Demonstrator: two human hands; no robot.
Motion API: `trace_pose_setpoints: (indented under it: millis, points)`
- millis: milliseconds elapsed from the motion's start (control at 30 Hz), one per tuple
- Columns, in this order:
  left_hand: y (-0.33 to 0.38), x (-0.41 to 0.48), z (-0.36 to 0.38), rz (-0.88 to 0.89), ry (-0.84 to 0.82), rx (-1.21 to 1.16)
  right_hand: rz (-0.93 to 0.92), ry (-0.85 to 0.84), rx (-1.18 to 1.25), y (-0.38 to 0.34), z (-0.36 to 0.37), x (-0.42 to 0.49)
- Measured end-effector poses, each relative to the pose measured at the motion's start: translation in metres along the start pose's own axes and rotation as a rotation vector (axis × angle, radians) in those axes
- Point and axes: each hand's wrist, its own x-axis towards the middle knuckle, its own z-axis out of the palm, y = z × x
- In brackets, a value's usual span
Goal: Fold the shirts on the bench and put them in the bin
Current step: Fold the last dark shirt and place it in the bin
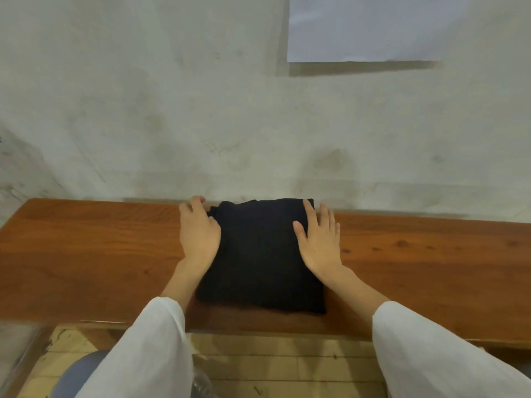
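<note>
Two loose, empty hands: left hand [198, 234] against, right hand [319, 242] atop shirt [258, 254], lengthwise seemingly toward wall [201, 110].

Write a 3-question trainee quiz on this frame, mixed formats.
1. True or false: the black shirt lies folded on the bench.
2. Which hand shows straight, spread fingers? A) left hand B) right hand
3. Fill in: a white sheet of ___ hangs on the wall above the bench.

Key: 1 true; 2 B; 3 paper.
</note>
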Motion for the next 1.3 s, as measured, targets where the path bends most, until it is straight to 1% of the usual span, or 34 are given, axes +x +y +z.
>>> trace_pose_setpoints:
  millis: [33, 67, 100, 133, 167, 200, 233, 300, 367, 433, 467, 533, 567, 600, 633, 667, 700, 767, 833, 867, 967, 1033, 1133, 1200, 1233, 1300]
  points:
    - [0.002, -0.008, 0.004, 0.101, 0.043, 0.095, -0.016, 0.015, -0.023, -0.003, -0.002, -0.003]
    - [0.006, -0.017, 0.009, 0.238, 0.067, 0.172, -0.059, 0.031, -0.058, -0.006, -0.003, -0.006]
    - [0.008, -0.026, 0.016, 0.383, 0.047, 0.224, -0.118, 0.041, -0.093, -0.01, -0.002, -0.009]
    - [0.008, -0.033, 0.024, 0.502, -0.015, 0.275, -0.175, 0.044, -0.122, -0.013, 0.001, -0.012]
    - [0.006, -0.039, 0.031, 0.564, -0.1, 0.333, -0.212, 0.032, -0.149, -0.015, 0.005, -0.015]
    - [0.003, -0.044, 0.037, 0.562, -0.187, 0.399, -0.219, -0.006, -0.168, -0.015, 0.009, -0.016]
    - [-0.001, -0.047, 0.041, 0.522, -0.231, 0.452, -0.199, -0.058, -0.181, -0.013, 0.013, -0.017]
    - [-0.009, -0.048, 0.043, 0.395, -0.234, 0.506, -0.127, -0.136, -0.202, -0.01, 0.017, -0.015]
    - [-0.011, -0.049, 0.039, 0.266, -0.219, 0.486, -0.07, -0.146, -0.216, -0.011, 0.016, -0.015]
    - [-0.009, -0.049, 0.032, 0.148, -0.192, 0.436, -0.032, -0.136, -0.2, -0.014, 0.015, -0.015]
    - [-0.008, -0.051, 0.029, 0.092, -0.153, 0.391, -0.023, -0.136, -0.19, -0.015, 0.015, -0.015]
    - [-0.005, -0.055, 0.017, 0.013, -0.018, 0.318, -0.007, -0.119, -0.149, -0.017, 0.011, -0.017]
    - [-0.006, -0.057, 0.013, -0.022, 0.031, 0.32, 0.025, -0.081, -0.11, -0.016, 0.007, -0.019]
    - [-0.006, -0.059, 0.007, -0.062, 0.028, 0.325, 0.078, -0.019, -0.072, -0.014, 0.003, -0.021]
    - [-0.008, -0.058, 0.004, -0.099, -0.016, 0.313, 0.142, 0.043, -0.045, -0.011, -0.002, -0.024]
    - [-0.009, -0.058, 0.0, -0.127, -0.071, 0.305, 0.205, 0.078, -0.023, -0.008, -0.007, -0.026]
    - [-0.01, -0.058, -0.003, -0.14, -0.134, 0.292, 0.252, 0.075, -0.005, -0.004, -0.012, -0.028]
    - [-0.008, -0.06, -0.006, -0.118, -0.209, 0.174, 0.252, -0.005, 0.007, 0.0, -0.018, -0.031]
    - [-0.003, -0.064, -0.01, -0.07, -0.201, -0.014, 0.17, -0.072, 0.016, -0.001, -0.021, -0.033]
    - [-0.002, -0.066, -0.013, -0.06, -0.178, -0.033, 0.132, -0.081, 0.033, -0.002, -0.023, -0.034]
    - [-0.016, -0.073, -0.02, -0.111, -0.149, 0.141, 0.108, -0.07, 0.042, 0.0, -0.028, -0.037]
    - [-0.026, -0.081, -0.023, -0.144, -0.169, 0.263, 0.16, -0.094, 0.101, 0.005, -0.03, -0.038]
    - [-0.022, -0.091, -0.024, -0.107, -0.135, 0.385, 0.229, -0.16, 0.239, 0.007, -0.028, -0.04]
    - [-0.014, -0.091, -0.023, -0.022, -0.071, 0.439, 0.219, -0.205, 0.289, 0.005, -0.025, -0.044]
    - [-0.01, -0.088, -0.019, 0.049, -0.051, 0.482, 0.204, -0.218, 0.297, 0.004, -0.023, -0.048]
    - [0.009, -0.081, -0.009, 0.219, -0.084, 0.536, 0.177, -0.212, 0.302, 0.0, -0.022, -0.055]
